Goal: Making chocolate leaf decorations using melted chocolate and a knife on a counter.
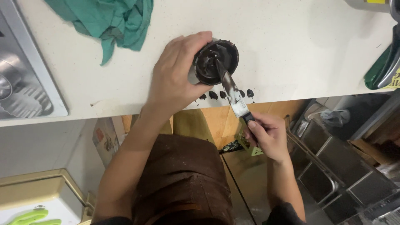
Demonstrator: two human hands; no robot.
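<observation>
With my left hand point(175, 75) clamping the tilted metal cup point(214, 62) and right hand point(266, 135) gripping the palette knife point(231, 89), chocolate could drip onto the counter point(291, 50).

At the far right corner of the bench point(291, 50) stands a grey metal container with a small yellow label point(376, 1) on its side. Low at the left, under the bench edge, a flat cardboard package point(106, 139) leans, pale with reddish and dark print patches.

Knife tip point(219, 68) buried in dark paste; sink point(25, 83) cut off left
</observation>
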